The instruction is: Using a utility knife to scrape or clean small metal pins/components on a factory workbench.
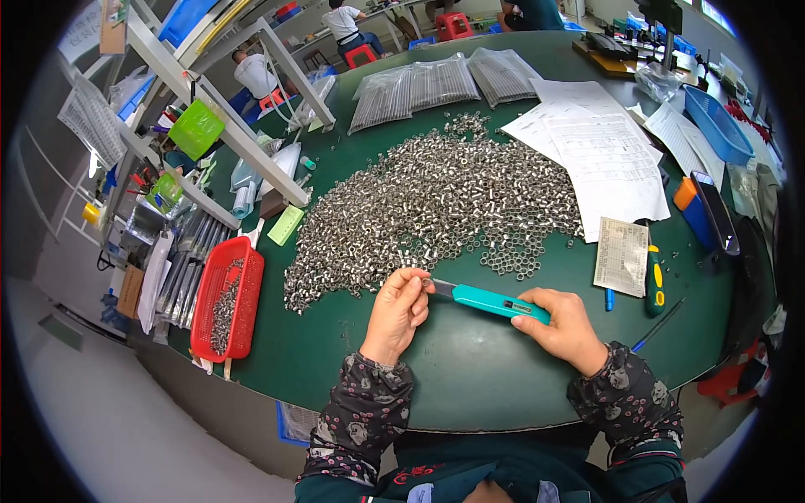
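Note:
My right hand (pixel 560 323) is closed round a teal utility knife (pixel 482 299), whose blade points left. The thumb lies along the handle near its slider. Between the thumb and fingers of my left hand (pixel 397 308) I pinch a small metal ring (pixel 427 283). The blade tip is at the ring; whether it touches or enters it I cannot tell. Just beyond both hands spreads a large heap of small silvery metal rings (pixel 436 193), with a flat scatter of loose rings (pixel 513 254) at its near right side.
A red basket (pixel 252 289) with small metal parts stands at the left edge of the green table (pixel 470 377). Bagged metal rods (pixel 436 84) lie behind the heap. Paper sheets (pixel 605 159), a card (pixel 621 256), a green-yellow tool (pixel 654 281) and a phone (pixel 714 214) are at the right.

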`<state>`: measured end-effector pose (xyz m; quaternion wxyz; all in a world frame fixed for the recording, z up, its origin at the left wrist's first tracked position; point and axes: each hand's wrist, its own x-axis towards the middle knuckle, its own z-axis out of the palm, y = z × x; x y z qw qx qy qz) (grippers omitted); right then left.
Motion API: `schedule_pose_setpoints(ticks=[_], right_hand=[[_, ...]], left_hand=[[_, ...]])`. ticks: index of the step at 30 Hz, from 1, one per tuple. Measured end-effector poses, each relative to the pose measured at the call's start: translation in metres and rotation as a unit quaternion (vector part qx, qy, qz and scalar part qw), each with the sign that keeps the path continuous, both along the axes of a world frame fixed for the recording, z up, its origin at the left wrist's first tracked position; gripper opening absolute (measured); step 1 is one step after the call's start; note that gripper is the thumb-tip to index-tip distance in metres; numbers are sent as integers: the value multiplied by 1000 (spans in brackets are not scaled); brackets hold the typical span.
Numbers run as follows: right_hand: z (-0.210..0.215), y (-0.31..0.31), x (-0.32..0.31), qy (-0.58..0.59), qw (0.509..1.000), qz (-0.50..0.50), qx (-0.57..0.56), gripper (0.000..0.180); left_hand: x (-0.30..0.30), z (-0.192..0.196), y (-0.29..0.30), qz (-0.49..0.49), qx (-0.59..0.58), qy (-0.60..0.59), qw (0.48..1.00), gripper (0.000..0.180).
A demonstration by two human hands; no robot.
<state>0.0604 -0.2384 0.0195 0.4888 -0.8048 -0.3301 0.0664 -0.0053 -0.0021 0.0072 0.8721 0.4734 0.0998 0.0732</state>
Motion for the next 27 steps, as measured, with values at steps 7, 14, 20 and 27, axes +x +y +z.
schedule_pose_setpoints(ticks=[7, 14, 20, 27], right_hand=[[1, 0, 1, 41, 999, 24, -16, 28], [3, -2, 1, 85, 995, 48, -26, 28], [4, -2, 1, 91, 994, 37, -50, 30], [2, 0, -3, 2, 998, 2, -62, 29]], left_hand=[[-1, -2, 0, -15, -18, -6, 1000, 9], [-1, -7, 3, -35, -13, -21, 999, 10], [-1, -5, -3, -5, 9, -11, 1000, 11], [-1, -4, -6, 14, 31, 4, 999, 13]])
